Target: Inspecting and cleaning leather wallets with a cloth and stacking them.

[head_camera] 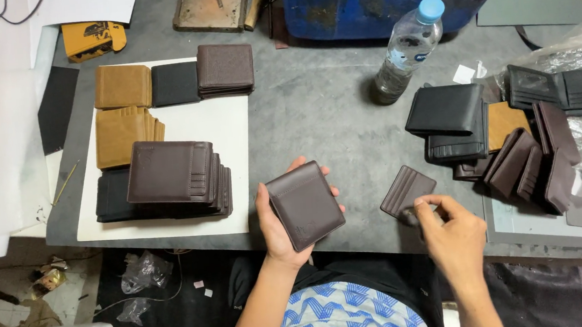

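Left hand (279, 224): fingers wrapped around a closed dark brown wallet (306, 205), held just past the table's near edge (171, 242)
Right hand (453, 233): fingertips pinched on the near corner of a brown card insert (406, 190) lying flat on the grey table
Between the hands: a bare strip of tabletop
Beyond the left hand: stacked wallets (174, 177) on a white sheet (225, 131)
Beyond the right hand: loose wallet pile (513, 140), water bottle (407, 49); open grey surface in between
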